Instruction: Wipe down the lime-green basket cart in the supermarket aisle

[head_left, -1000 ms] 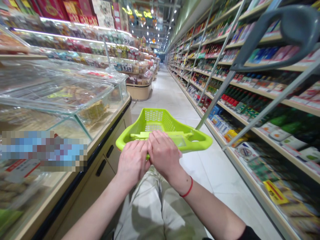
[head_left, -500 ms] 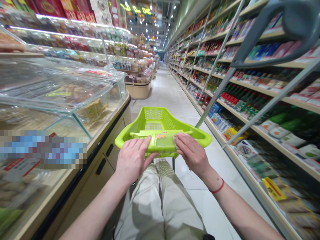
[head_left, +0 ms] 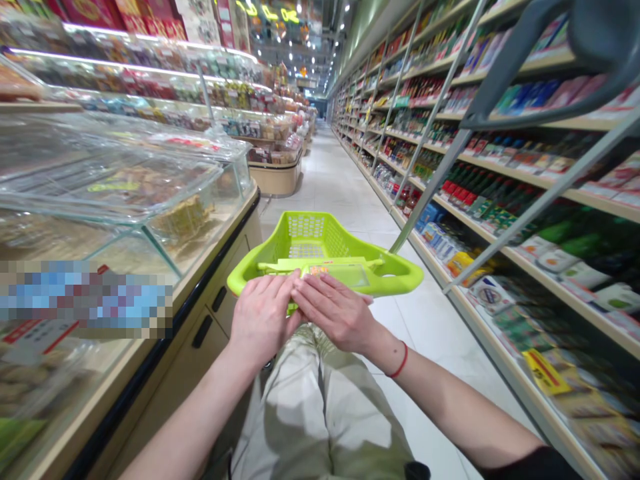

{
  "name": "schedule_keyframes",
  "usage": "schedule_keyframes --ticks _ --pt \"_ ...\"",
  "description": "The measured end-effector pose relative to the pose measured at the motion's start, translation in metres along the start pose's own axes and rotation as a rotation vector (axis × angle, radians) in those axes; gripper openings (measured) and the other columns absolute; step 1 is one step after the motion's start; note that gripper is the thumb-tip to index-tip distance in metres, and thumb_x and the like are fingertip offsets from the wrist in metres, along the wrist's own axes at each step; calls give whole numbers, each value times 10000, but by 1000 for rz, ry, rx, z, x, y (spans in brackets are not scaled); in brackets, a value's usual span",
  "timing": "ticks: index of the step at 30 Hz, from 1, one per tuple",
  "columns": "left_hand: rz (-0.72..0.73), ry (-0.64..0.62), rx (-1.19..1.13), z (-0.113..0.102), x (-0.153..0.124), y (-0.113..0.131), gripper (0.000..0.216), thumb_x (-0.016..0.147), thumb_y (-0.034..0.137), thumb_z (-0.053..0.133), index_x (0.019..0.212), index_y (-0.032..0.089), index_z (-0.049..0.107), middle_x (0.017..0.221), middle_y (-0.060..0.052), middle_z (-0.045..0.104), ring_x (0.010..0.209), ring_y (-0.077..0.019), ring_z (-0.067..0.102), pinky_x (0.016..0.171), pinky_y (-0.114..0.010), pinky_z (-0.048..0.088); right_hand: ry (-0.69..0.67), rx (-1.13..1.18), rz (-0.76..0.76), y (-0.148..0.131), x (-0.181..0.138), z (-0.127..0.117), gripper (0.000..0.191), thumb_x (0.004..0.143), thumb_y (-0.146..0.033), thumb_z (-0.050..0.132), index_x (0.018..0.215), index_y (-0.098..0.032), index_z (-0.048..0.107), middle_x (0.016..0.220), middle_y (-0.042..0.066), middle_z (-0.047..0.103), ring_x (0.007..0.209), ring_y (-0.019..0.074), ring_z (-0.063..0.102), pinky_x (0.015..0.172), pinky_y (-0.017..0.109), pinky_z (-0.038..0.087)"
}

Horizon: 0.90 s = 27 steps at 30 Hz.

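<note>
A lime-green shopping basket cart [head_left: 320, 233] stands in front of my legs, its perforated basket reaching away from me. My left hand [head_left: 263, 313] is closed over the left part of its handlebar, thumb underneath. My right hand [head_left: 340, 310] lies over the middle of the handlebar, fingers stretched and side by side, pointing left. Its fingertips touch the index-finger side of my left hand. To the right of it, a clear label panel [head_left: 353, 275] shows on the handlebar. A red cord bracelet [head_left: 400, 360] is round my right wrist.
A counter with clear-covered food bins [head_left: 150, 180] runs close along the left. Tall shelves [head_left: 500, 173] of bottles and packages line the right. A grey handle on a metal pole [head_left: 440, 180] crosses the right side. The tiled aisle [head_left: 333, 167] stretches ahead.
My right hand has slid left from the right part of the handlebar to meet my left hand, uncovering the label panel's right end. My left hand stays in place.
</note>
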<state>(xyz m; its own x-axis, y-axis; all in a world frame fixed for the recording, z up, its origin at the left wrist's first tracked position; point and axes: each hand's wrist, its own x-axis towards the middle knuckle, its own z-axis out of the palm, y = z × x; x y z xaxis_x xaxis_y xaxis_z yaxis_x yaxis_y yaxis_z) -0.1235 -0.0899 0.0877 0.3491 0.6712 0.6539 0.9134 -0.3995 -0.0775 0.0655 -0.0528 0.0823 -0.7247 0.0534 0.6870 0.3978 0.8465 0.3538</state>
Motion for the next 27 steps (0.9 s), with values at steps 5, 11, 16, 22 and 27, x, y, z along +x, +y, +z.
schedule_keyframes --ticks 5,11,16,22,27 --pt "17 41 23 1 0 -1 485 898 392 592 1306 142 511 1001 -101 701 911 -255 619 789 -384 451 -127 -2 -35 17 -25 -21 408 989 -141 446 1390 -117 515 1432 97 544 1453 199 315 1181 421 368" --pt "10 45 21 -1 1 0 528 905 484 574 1279 114 537 959 -105 703 892 -249 624 774 -375 454 -231 -4 -3 41 -67 -49 453 1001 -123 361 1445 -103 448 1427 120 544 1453 203 320 1166 421 388" --pt "-8 42 4 -1 0 0 531 905 481 573 1296 124 536 958 -107 702 900 -255 625 777 -386 456 -222 27 2 50 -78 -57 451 1010 -139 358 1451 -164 451 1389 102 585 1425 192 375 1135 422 433" --pt "-16 52 7 1 1 1 523 900 465 584 1296 128 530 956 -103 698 885 -253 617 767 -390 451 -210 60 -66 39 -47 -49 409 1005 -119 366 1383 -97 520 1386 129 583 1440 203 342 1142 427 428" --pt "-2 49 33 2 0 0 483 895 376 597 1289 107 522 988 -102 698 896 -252 609 781 -386 453 -117 45 -138 22 -16 -27 366 990 -101 412 1316 -54 572 1386 129 583 1433 222 351 1154 407 419"
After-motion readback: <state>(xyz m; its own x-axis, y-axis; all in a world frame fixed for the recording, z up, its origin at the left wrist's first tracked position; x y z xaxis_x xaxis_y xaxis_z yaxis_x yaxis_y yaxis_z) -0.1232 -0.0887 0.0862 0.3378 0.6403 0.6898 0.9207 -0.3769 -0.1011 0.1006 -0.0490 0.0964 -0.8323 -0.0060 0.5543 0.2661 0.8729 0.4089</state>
